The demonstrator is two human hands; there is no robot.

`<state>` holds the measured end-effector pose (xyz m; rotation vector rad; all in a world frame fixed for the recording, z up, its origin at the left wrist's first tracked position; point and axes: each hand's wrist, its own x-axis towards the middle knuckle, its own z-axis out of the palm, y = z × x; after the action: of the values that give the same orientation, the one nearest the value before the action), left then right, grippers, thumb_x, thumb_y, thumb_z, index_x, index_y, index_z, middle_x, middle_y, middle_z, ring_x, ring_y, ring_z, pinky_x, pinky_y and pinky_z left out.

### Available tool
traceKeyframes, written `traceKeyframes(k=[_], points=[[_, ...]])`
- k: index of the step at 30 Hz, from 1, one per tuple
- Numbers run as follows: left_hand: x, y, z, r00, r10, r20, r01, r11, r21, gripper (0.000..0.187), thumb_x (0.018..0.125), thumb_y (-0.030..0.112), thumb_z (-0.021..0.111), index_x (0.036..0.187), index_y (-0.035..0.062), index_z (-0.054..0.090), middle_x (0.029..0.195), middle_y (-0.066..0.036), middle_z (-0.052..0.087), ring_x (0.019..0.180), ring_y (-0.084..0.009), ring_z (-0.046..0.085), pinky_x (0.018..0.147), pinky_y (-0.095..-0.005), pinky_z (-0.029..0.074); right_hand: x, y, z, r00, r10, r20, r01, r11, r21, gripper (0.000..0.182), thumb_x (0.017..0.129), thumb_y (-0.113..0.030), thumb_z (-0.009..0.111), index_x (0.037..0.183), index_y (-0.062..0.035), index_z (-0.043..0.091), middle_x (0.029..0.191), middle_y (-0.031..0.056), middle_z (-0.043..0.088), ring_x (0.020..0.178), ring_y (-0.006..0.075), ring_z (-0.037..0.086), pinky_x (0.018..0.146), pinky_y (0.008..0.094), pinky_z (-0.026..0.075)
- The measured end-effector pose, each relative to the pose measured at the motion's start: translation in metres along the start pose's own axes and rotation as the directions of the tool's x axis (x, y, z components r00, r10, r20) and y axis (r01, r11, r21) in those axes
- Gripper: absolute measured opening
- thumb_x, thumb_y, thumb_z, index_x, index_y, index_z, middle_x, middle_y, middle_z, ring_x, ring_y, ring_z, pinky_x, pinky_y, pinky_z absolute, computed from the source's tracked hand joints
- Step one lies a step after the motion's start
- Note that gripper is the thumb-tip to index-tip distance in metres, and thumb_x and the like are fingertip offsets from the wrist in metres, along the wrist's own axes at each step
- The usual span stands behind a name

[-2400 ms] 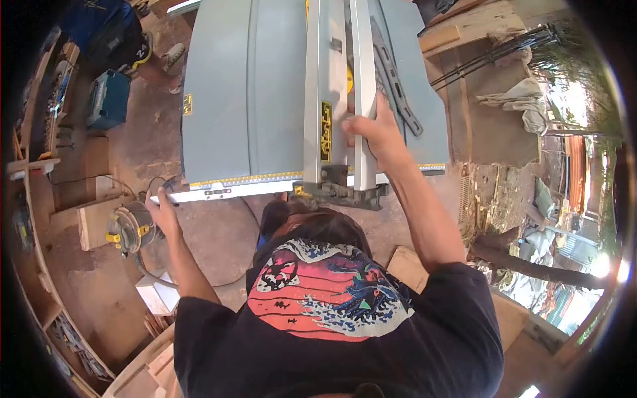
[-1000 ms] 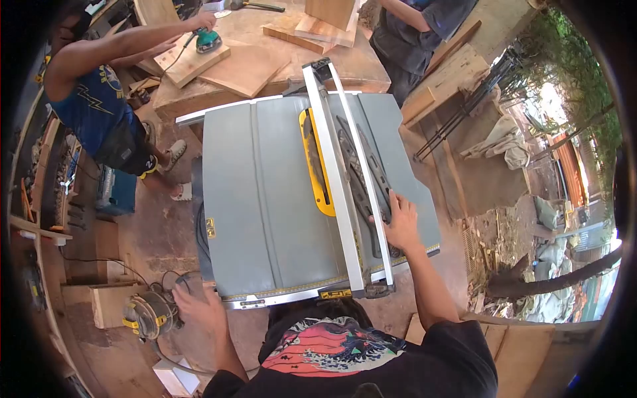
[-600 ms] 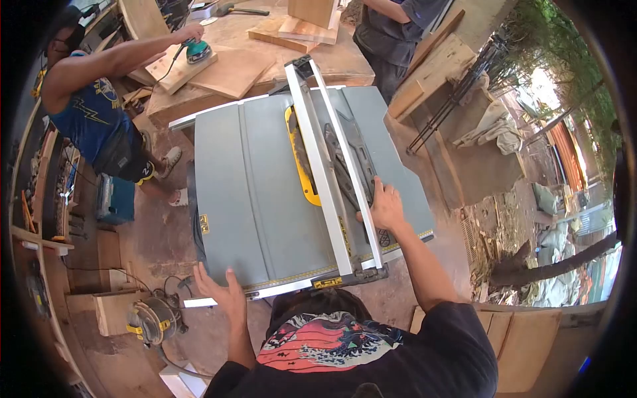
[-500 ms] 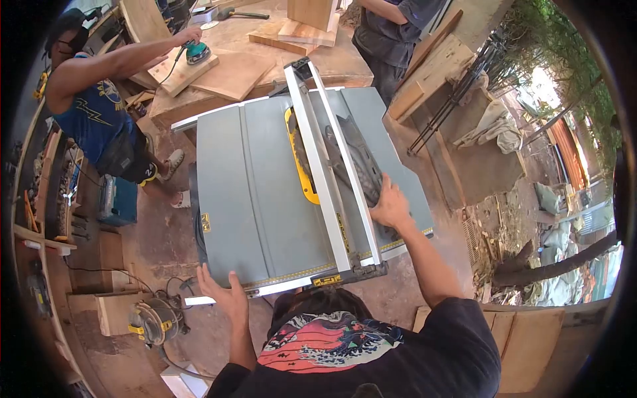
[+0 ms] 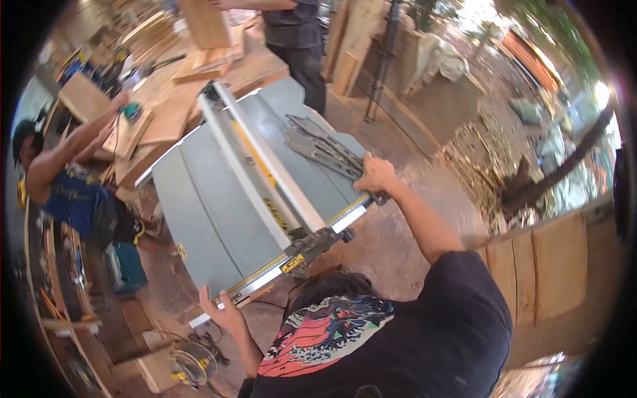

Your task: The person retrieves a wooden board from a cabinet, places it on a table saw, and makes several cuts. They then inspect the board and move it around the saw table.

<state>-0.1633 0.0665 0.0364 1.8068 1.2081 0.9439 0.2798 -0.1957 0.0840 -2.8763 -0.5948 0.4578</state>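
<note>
A grey-topped table saw [image 5: 199, 212] stands before me, turned at an angle. Its pale rip fence [image 5: 255, 179] crosses the top, with part of the yellow throat plate [image 5: 255, 156] showing between the fence bars. On the right side of the top lies a black slotted blade guard [image 5: 325, 147]. My right hand [image 5: 376, 174] is closed over the near end of that guard, by the table's right edge. My left hand [image 5: 225, 312] is at the front left corner beside the front rail [image 5: 265, 272], thumb and fingers apart.
At left, a person [image 5: 73, 192] holds a teal sander [image 5: 131, 113] on a board. Another person [image 5: 292, 40] stands beyond the workbench [image 5: 265, 69]. Boards [image 5: 557, 265] lie at right. A shop vacuum [image 5: 192, 365] and cords are on the floor at left.
My view has swung, and the saw now appears turned counterclockwise. The fence appears farther left on the top, over the throat plate. My right hand remains at the guard's near end.
</note>
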Motion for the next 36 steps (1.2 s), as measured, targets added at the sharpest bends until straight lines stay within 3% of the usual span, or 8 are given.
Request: traceKeyframes(k=[9,14,17,19,21,24,30,36], points=[[-0.012,-0.030,-0.043,0.997,0.023,0.076,-0.039,0.978,0.206,0.046,0.096,0.010,0.058,0.137,-0.0083,0.050,0.133,-0.021,0.054,0.123,-0.0319,0.054,0.105,-0.0394,0.043,0.012,0.171,0.035,0.948,0.230,-0.220,-0.157,0.939,0.306,0.053,0.068,-0.029,0.075,0.109,0.0011,0.060,0.108,0.0284,0.068,0.104,0.0440,0.066,0.088,0.0499,0.054],[-0.043,0.005,-0.067,0.997,-0.072,-0.005,0.070,0.950,0.303,0.039,0.093,0.008,0.060,0.129,-0.0067,0.055,0.132,-0.019,0.053,0.115,-0.0292,0.058,0.092,-0.0384,0.049,0.050,0.247,0.185,0.839,0.491,-0.235,-0.132,0.601,0.788,0.068,0.058,-0.029,0.082,0.116,0.0004,0.064,0.105,0.0278,0.068,0.103,0.0431,0.065,0.089,0.0472,0.052],[-0.055,0.046,-0.073,0.992,0.088,0.091,-0.126,0.770,0.625,0.068,0.090,0.055,0.063,0.130,0.0007,0.060,0.125,-0.029,0.059,0.119,-0.0310,0.059,0.106,-0.0384,0.045,0.095,0.248,0.290,0.920,0.374,-0.119,-0.182,0.674,0.716,0.074,0.059,-0.030,0.085,0.123,-0.0001,0.060,0.111,0.0272,0.067,0.107,0.0421,0.064,0.091,0.0462,0.051],[-0.063,0.063,-0.077,0.986,0.149,0.077,-0.160,0.698,0.697,0.064,0.090,0.050,0.062,0.130,0.0001,0.060,0.130,-0.025,0.057,0.119,-0.0364,0.057,0.105,-0.0433,0.045,0.096,0.234,0.312,0.977,0.202,0.069,-0.198,0.732,0.652,0.084,0.059,-0.030,0.086,0.131,-0.0013,0.055,0.116,0.0257,0.066,0.111,0.0416,0.063,0.093,0.0467,0.051],[-0.058,0.060,-0.085,0.960,0.235,0.151,-0.276,0.721,0.635,0.038,0.091,0.006,0.061,0.128,-0.0034,0.056,0.131,-0.017,0.054,0.112,-0.0284,0.059,0.087,-0.0378,0.050,0.118,0.210,0.322,0.986,0.075,0.148,-0.153,0.755,0.637,0.090,0.058,-0.029,0.087,0.136,-0.0025,0.052,0.120,0.0246,0.066,0.115,0.0414,0.062,0.094,0.0476,0.051],[-0.055,0.072,-0.091,0.914,0.357,0.190,-0.385,0.622,0.682,0.038,0.090,0.007,0.062,0.126,-0.0020,0.057,0.124,-0.017,0.057,0.112,-0.0304,0.058,0.089,-0.0384,0.049,0.114,0.180,0.281,0.958,0.131,0.254,-0.181,0.966,0.187,0.104,0.059,-0.028,0.090,0.148,-0.0070,0.041,0.131,0.0216,0.061,0.127,0.0423,0.054,0.098,0.0518,0.049],[-0.013,0.099,-0.065,0.975,0.174,0.138,-0.222,0.793,0.568,0.035,0.096,0.014,0.062,0.125,-0.0053,0.059,0.122,-0.019,0.064,0.116,-0.0311,0.061,0.103,-0.0390,0.046,0.125,0.192,0.316,0.994,-0.094,0.063,0.100,0.988,-0.114,0.109,0.063,-0.033,0.092,0.154,-0.0121,0.035,0.147,0.0171,0.045,0.139,0.0397,0.038,0.103,0.0564,0.042],[0.167,0.115,-0.024,0.957,0.215,0.194,-0.266,0.919,0.293,0.037,0.102,0.026,0.057,0.113,-0.0068,0.069,0.107,-0.011,0.072,0.100,-0.0185,0.064,0.090,-0.0325,0.049,0.029,0.160,0.282,0.855,-0.129,-0.503,0.342,0.869,0.358,0.080,0.075,-0.014,0.076,0.146,-0.0039,0.040,0.141,0.0264,0.046,0.129,0.0494,0.043,0.104,0.0557,0.039]])
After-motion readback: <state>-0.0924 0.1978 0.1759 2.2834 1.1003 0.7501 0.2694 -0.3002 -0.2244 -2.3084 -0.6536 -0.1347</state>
